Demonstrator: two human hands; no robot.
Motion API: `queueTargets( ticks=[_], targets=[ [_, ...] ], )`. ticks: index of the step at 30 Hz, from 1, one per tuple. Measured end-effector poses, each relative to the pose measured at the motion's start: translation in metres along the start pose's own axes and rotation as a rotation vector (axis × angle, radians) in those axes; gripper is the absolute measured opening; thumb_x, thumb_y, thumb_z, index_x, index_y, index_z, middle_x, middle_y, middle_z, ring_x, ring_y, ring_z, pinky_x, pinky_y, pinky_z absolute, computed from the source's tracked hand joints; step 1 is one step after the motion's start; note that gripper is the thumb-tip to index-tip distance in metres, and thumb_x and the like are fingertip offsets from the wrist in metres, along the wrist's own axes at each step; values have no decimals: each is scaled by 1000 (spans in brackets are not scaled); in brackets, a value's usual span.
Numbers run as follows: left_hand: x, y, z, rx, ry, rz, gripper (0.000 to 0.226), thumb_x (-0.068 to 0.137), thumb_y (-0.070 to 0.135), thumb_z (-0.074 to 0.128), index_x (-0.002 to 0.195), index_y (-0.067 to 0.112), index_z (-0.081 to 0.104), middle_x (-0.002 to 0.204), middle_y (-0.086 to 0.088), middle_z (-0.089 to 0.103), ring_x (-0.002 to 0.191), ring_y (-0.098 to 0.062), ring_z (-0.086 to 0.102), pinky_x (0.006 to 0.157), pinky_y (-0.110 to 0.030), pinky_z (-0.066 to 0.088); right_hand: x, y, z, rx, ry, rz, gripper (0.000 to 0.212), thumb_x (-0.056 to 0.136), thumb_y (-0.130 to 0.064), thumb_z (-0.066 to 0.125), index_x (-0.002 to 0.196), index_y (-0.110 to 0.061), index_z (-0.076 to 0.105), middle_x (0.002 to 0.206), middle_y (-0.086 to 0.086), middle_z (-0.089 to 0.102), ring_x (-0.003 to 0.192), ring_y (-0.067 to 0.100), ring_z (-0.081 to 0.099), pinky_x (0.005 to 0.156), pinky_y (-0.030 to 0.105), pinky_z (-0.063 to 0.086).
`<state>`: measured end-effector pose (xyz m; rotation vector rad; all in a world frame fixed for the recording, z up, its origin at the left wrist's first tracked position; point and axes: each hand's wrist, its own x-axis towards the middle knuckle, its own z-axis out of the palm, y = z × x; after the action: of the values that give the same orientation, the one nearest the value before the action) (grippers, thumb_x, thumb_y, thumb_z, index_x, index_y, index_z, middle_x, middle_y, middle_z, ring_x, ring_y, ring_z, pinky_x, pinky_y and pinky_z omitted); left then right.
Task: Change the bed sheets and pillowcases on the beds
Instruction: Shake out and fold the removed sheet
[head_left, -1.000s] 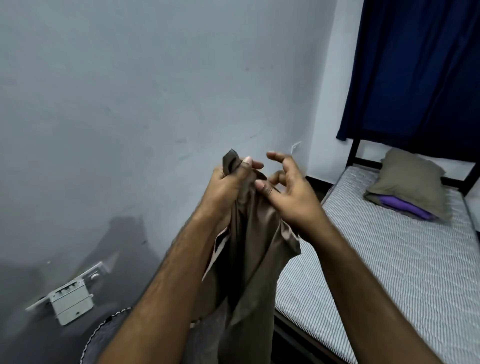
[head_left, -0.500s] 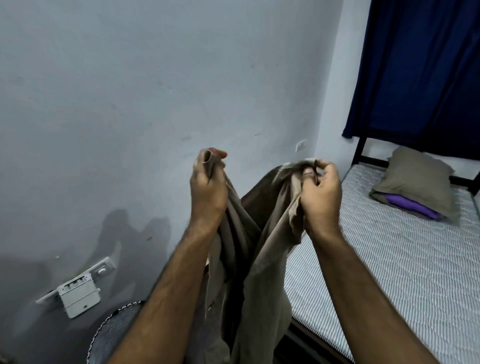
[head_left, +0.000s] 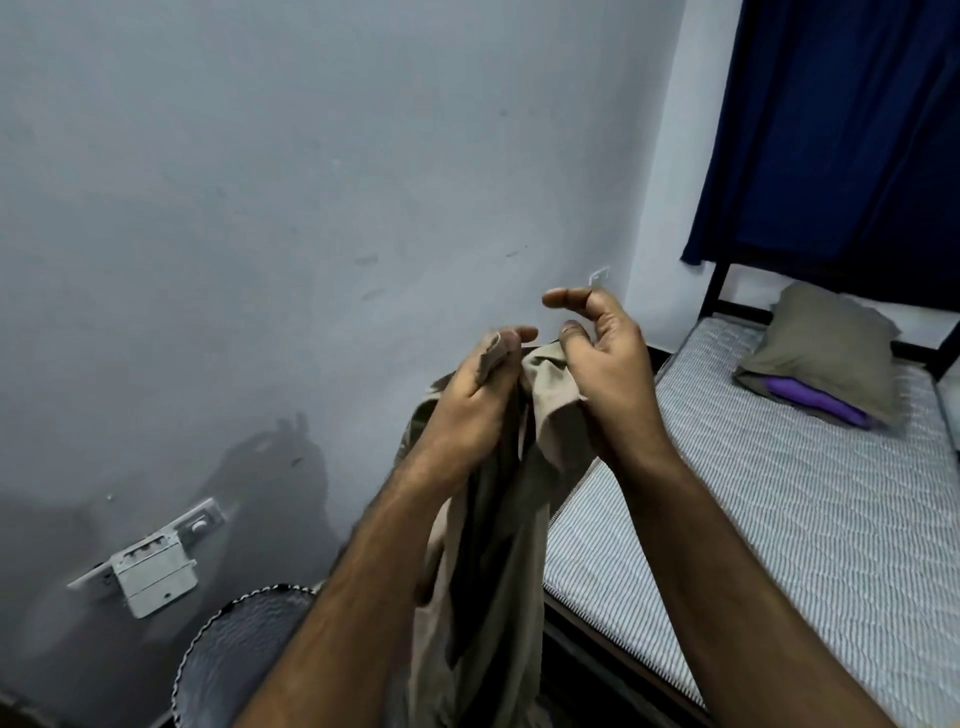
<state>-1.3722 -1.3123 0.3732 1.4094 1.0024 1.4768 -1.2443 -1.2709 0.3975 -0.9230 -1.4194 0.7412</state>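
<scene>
My left hand (head_left: 475, 395) pinches the cloth's (head_left: 498, 519) top edge — it hangs beside the bed (head_left: 779, 519). My right hand (head_left: 605, 358) is loose, fingers curled, touching the cloth — bare wall behind.

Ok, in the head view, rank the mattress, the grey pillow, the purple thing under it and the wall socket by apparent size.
1. mattress
2. grey pillow
3. purple thing, mostly hidden under the pillow
4. wall socket
</scene>
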Motion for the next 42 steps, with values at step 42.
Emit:
queueTargets(
  ticks=[42],
  targets=[
    [58,33,16,66,156,171,19,104,25,49,89,16,57,79,1,67,75,-20,63,68,-42,51,22,-21,-12,129,-49,-201,11,98,-6,62,103,-3,71,87,4,73,78,7,70,70,18,53]
  ],
)
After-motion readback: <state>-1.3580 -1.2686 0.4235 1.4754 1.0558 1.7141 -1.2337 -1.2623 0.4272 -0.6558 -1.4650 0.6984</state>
